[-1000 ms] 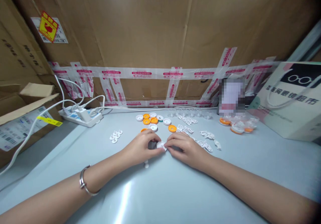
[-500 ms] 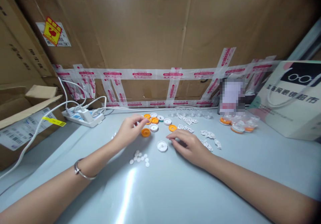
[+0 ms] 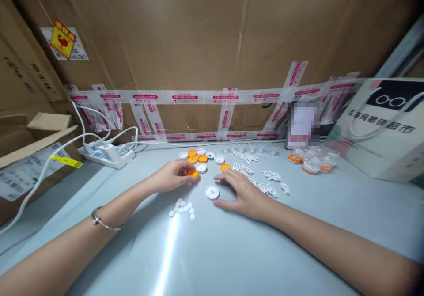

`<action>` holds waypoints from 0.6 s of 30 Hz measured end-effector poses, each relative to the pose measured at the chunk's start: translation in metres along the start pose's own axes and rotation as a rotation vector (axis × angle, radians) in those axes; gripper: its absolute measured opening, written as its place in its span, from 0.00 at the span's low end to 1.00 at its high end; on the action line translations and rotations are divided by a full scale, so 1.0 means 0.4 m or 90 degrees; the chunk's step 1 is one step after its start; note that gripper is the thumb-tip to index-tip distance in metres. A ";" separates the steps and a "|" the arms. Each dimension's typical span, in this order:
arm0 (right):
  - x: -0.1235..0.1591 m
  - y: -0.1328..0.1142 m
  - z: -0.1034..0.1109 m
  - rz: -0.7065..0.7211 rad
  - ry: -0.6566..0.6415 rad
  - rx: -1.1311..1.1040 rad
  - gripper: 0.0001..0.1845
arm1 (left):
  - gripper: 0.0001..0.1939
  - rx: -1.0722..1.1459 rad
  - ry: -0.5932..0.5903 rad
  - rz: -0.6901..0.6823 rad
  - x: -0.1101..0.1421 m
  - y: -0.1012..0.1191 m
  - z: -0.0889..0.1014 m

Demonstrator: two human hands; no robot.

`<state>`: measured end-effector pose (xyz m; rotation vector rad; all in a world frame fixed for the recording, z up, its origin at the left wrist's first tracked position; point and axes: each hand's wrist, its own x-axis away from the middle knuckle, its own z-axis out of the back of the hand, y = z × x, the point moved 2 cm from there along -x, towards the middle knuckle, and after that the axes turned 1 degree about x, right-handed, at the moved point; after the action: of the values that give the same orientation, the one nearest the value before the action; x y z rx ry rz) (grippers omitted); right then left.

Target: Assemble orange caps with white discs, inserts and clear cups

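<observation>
My left hand has thumb and fingers on an orange round cap, pinching its edge. My right hand is open, thumb and fingers apart around the right side of a white round cap with something small at its centre. It does not visibly hold that cap. Behind the hands lies a cluster of orange and white caps, among them a white cap and an orange cap. Small white discs lie in front of my left hand. White lattice pieces are beyond my right hand.
Clear plastic pieces line the back of the table. Orange-based clear-topped items stand at right, before a paper bag. A power strip with white cables and an open carton are at left.
My left hand has come down and closed on the orange cap. My right hand has opened its thumb and fingers wider beside the white cap. The view has shifted slightly.
</observation>
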<state>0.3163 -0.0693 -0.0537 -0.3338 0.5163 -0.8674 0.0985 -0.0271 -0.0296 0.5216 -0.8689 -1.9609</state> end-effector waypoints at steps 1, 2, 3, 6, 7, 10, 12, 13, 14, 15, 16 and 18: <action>-0.001 0.000 -0.001 -0.003 -0.007 0.002 0.23 | 0.17 0.099 -0.029 0.022 0.000 0.005 0.000; -0.002 0.000 -0.002 -0.003 -0.012 0.003 0.22 | 0.17 0.206 -0.059 0.040 0.001 0.010 0.000; -0.002 0.000 -0.002 -0.002 -0.015 0.005 0.22 | 0.16 0.307 -0.084 0.051 0.003 0.014 -0.001; -0.003 0.002 -0.005 0.004 -0.013 0.010 0.21 | 0.14 0.506 -0.127 0.067 0.008 0.018 -0.006; -0.004 0.003 -0.006 0.006 -0.011 0.011 0.21 | 0.14 0.538 -0.135 0.076 0.009 0.015 -0.011; -0.004 0.006 -0.007 0.009 -0.004 0.008 0.21 | 0.15 0.567 -0.148 0.090 0.009 0.003 -0.028; -0.006 0.006 -0.007 0.001 -0.003 0.003 0.21 | 0.16 0.556 -0.149 0.079 0.009 -0.001 -0.037; -0.006 0.005 -0.006 -0.005 -0.003 0.001 0.21 | 0.17 0.543 -0.149 0.068 0.008 0.000 -0.041; -0.007 0.005 -0.005 -0.010 -0.003 -0.001 0.21 | 0.17 0.526 -0.147 0.056 0.009 0.004 -0.044; -0.008 0.004 -0.004 -0.011 -0.003 -0.002 0.21 | 0.17 0.507 -0.146 0.046 0.009 0.008 -0.046; -0.008 0.003 -0.003 -0.009 -0.003 -0.003 0.20 | 0.17 0.486 -0.143 0.037 0.010 0.014 -0.047; -0.008 0.001 -0.002 -0.001 -0.001 -0.003 0.18 | 0.19 0.455 -0.137 0.026 0.011 0.024 -0.049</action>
<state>0.3144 -0.0666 -0.0535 -0.3383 0.5165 -0.8673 0.1145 -0.0416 -0.0357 0.6906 -1.7202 -1.6496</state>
